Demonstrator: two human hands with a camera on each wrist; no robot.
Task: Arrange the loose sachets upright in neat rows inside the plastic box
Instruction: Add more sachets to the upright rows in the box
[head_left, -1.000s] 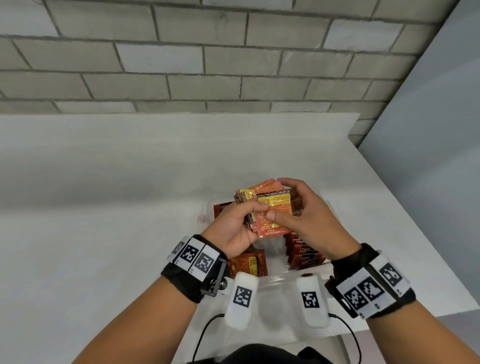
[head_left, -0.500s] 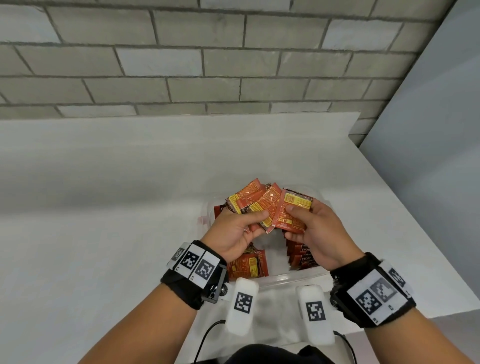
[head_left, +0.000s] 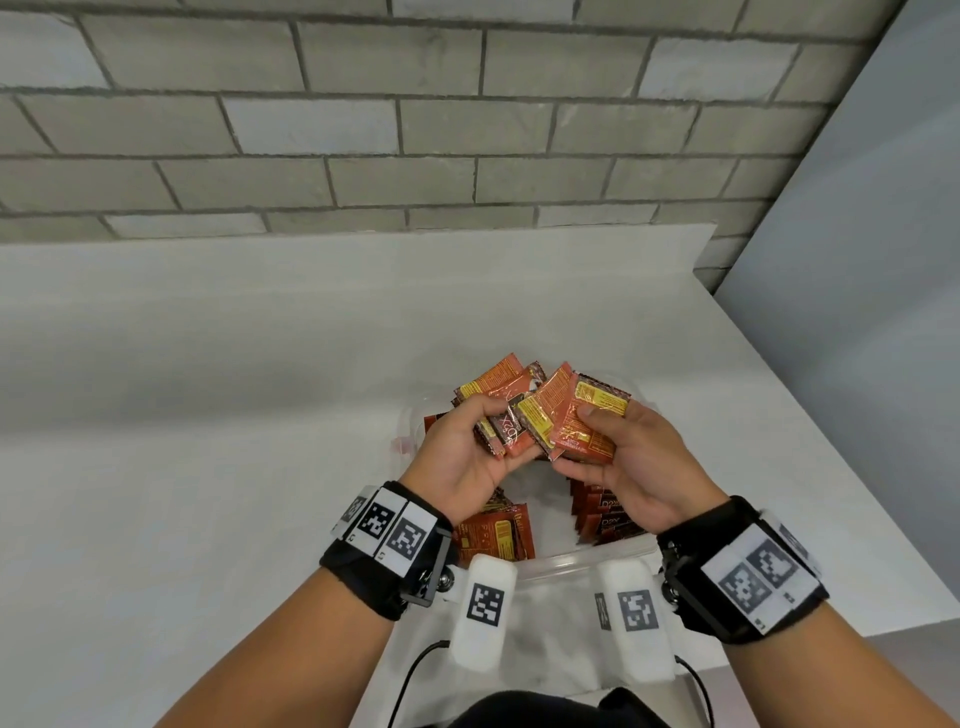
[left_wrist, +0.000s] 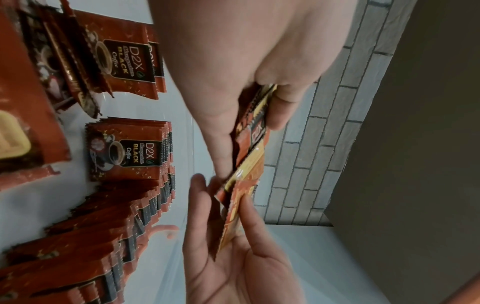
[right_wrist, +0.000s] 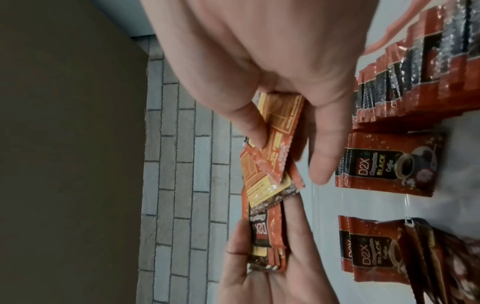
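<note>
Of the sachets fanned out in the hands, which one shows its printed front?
The dark sachet with D2X lettering, gripped by the left hand. Its neighbours in the fan show orange backs with yellow label panels.

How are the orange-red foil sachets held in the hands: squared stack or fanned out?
Fanned out: the orange-red foil sachets splay at differing angles between left hand and right hand.

Sachets (left_wrist: 124, 152) standing in the plastic box (head_left: 587, 558) read "D2X", "BLACK", "Coffee"; the middle script line is illegible.
</note>
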